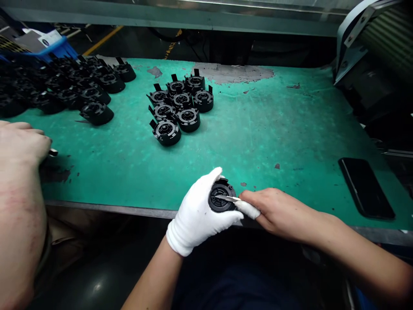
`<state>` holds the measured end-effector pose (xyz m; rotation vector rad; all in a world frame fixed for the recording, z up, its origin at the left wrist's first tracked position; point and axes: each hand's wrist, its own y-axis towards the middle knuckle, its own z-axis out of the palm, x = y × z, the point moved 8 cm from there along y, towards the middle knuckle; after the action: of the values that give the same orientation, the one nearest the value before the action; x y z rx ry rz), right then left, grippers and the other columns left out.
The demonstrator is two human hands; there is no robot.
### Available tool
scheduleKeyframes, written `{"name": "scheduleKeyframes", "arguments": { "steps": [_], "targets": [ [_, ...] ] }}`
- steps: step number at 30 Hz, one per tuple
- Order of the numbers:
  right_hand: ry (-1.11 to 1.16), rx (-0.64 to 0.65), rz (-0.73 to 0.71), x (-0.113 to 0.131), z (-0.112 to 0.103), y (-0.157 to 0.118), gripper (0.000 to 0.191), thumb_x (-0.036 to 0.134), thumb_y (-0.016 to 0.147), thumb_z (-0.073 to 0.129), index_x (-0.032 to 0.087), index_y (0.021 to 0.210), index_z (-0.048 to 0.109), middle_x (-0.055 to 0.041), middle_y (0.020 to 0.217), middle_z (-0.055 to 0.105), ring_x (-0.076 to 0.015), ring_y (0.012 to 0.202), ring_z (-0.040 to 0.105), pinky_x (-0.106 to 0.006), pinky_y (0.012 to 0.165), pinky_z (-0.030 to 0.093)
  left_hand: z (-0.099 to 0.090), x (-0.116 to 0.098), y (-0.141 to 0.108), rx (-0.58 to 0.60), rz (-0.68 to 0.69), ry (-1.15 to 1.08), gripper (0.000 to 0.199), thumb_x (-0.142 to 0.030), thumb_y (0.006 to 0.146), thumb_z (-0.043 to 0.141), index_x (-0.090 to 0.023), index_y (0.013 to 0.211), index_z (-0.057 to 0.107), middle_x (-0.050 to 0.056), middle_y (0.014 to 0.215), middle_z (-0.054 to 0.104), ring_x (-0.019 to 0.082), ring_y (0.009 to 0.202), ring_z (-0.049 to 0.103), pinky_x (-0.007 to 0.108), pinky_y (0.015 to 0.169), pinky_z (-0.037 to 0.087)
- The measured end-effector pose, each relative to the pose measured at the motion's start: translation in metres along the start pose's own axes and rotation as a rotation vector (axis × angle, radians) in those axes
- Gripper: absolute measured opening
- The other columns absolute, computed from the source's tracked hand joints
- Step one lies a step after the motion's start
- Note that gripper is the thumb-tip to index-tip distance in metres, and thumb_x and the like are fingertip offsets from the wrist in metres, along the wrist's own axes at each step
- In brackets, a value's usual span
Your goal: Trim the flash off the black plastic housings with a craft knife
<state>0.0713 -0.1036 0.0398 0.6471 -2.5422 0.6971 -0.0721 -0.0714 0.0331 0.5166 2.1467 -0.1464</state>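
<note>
Far right, near the front edge of the green tabletop (pixel 290 146), a black phone (pixel 367 188), lying flat. Along the back, a worn grey patch (pixel 235 74), with a metal beam (pixel 206 17) above and a yellow floor line (pixel 103 40) beyond. At upper left, a blue bin (pixel 60 48); at upper right, dark ribbed machinery (pixel 389 43).

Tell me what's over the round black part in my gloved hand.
A pointed metal blade in the right hand reaches over the round black part. Its underside is hidden; the left hand covers some of its edge.
</note>
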Motion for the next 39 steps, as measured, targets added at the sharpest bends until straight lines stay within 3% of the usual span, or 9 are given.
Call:
{"name": "scheduleKeyframes", "arguments": {
  "steps": [6, 11, 16, 24, 28, 34, 39],
  "targets": [
    [-0.034, 0.039, -0.045, 0.007, -0.003, 0.0, 0.017, 0.007, 0.084, 0.049, 0.022, 0.09, 0.053, -0.0023, 0.087, 0.07, -0.0179, 0.074, 0.065, -0.025, 0.062, 0.032, 0.003, 0.0, 0.002, 0.059, -0.001, -0.032, 0.101, -0.048, 0.067, 0.083, -0.021, 0.149, 0.032, 0.012, 0.135, 0.059, 0.03, 0.124, 0.061, 0.05, 0.109, 0.048],
    [-0.02, -0.035, 0.016, 0.002, -0.011, -0.004, 0.02, 0.008, 0.087, 0.047, 0.021, 0.097, 0.058, -0.004, 0.087, 0.07, -0.0205, 0.079, 0.067, -0.027, 0.065, 0.037, 0.001, -0.001, 0.002, 0.059, -0.006, -0.024, 0.1, -0.044, 0.065, 0.084, -0.021, 0.148, 0.034, 0.012, 0.132, 0.061, 0.03, 0.121, 0.062, 0.049, 0.107, 0.049],
    [-0.141, -0.023, 0.076, -0.002, -0.017, -0.006, 0.018, 0.009, 0.084, 0.048, 0.023, 0.092, 0.056, -0.0024, 0.078, 0.069, -0.022, 0.072, 0.067, -0.028, 0.06, 0.033, 0.0, -0.004, 0.002, 0.059, 0.041, -0.001, 0.101, -0.046, 0.065, 0.085, -0.021, 0.149, 0.034, 0.011, 0.133, 0.06, 0.029, 0.124, 0.059, 0.048, 0.11, 0.046],
    [-0.222, 0.037, 0.0, 0.004, -0.026, -0.004, 0.012, 0.017, 0.091, 0.05, 0.024, 0.088, 0.06, -0.0026, 0.073, 0.069, -0.0202, 0.063, 0.065, -0.028, 0.055, 0.029, -0.001, -0.005, 0.002, 0.032, 0.079, 0.0, 0.101, -0.049, 0.065, 0.085, -0.022, 0.149, 0.035, 0.011, 0.134, 0.06, 0.031, 0.125, 0.059, 0.052, 0.111, 0.045],
    [-0.196, 0.017, -0.014, 0.001, -0.031, -0.01, 0.014, 0.02, 0.094, 0.05, 0.024, 0.091, 0.062, -0.0017, 0.075, 0.07, -0.0202, 0.065, 0.066, -0.028, 0.057, 0.034, -0.001, -0.005, 0.0, 0.023, 0.098, 0.006, 0.102, -0.053, 0.066, 0.084, -0.022, 0.149, 0.033, 0.012, 0.134, 0.06, 0.031, 0.125, 0.059, 0.05, 0.111, 0.047],
    [-0.157, -0.133, 0.054, -0.017, -0.036, -0.013, 0.031, 0.034, 0.103, 0.038, 0.031, 0.119, 0.065, -0.003, 0.107, 0.075, -0.0228, 0.089, 0.07, -0.031, 0.067, 0.044, -0.001, -0.005, -0.014, -0.118, 0.069, 0.065, 0.105, -0.06, 0.068, 0.081, -0.019, 0.15, 0.03, 0.018, 0.149, 0.047, 0.034, 0.138, 0.048, 0.052, 0.115, 0.042],
    [-0.285, -0.096, 0.062, -0.014, -0.033, -0.003, 0.03, 0.03, 0.1, 0.045, 0.033, 0.12, 0.066, -0.0019, 0.096, 0.075, -0.022, 0.08, 0.07, -0.03, 0.06, 0.037, 0.003, -0.006, -0.018, -0.194, 0.014, 0.078, 0.104, -0.06, 0.068, 0.081, -0.02, 0.15, 0.029, 0.017, 0.141, 0.055, 0.033, 0.131, 0.055, 0.051, 0.111, 0.046]
  ]
}}
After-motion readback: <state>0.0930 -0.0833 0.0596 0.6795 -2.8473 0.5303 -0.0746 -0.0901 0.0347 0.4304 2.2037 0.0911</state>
